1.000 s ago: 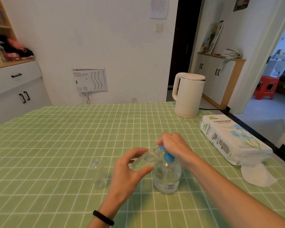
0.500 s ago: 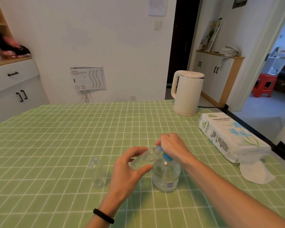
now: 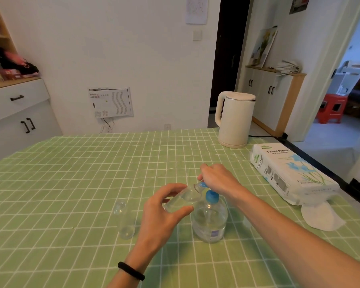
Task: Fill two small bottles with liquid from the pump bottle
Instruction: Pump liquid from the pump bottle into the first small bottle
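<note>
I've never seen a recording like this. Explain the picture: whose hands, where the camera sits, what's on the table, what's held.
There is no machine here. A person works with bare hands, and the one camera sits on their head, looking forward and down. The left hand holds a small clear bottle tilted, its mouth at the spout of the pump bottle, which stands on the green checked table. The right hand is bent over the blue pump top. A second small bottle stands upright to the left. Farther right are a white kettle, a tissue pack and a loose tissue.
</note>
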{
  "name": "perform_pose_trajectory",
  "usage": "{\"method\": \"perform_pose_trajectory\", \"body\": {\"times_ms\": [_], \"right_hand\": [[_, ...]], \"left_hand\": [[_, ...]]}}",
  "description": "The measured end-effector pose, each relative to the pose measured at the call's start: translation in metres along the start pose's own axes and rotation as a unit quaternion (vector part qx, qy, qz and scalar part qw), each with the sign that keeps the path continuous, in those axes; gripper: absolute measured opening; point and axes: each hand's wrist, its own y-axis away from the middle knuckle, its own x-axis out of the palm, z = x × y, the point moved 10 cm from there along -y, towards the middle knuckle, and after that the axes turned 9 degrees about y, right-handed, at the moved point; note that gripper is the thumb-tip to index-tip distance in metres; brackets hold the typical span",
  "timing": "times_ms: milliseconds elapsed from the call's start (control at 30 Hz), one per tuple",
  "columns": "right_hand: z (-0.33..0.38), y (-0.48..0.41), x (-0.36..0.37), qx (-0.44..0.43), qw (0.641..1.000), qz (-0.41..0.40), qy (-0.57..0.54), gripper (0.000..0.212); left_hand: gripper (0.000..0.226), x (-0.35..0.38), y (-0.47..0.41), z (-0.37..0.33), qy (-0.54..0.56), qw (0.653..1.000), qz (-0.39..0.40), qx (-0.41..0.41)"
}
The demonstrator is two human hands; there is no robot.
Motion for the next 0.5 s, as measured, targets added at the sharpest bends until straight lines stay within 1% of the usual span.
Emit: {"method": "perform_pose_trajectory", "body": {"times_ms": [500], "right_hand": [[-0.0082,0.0001,0.0081,0.0,1.0,-0.021,-0.002,0.042]], "left_hand": [[0.046,0.0016,0.0009,0.0062,-0.011,1.0,0.006,-0.007]]}}
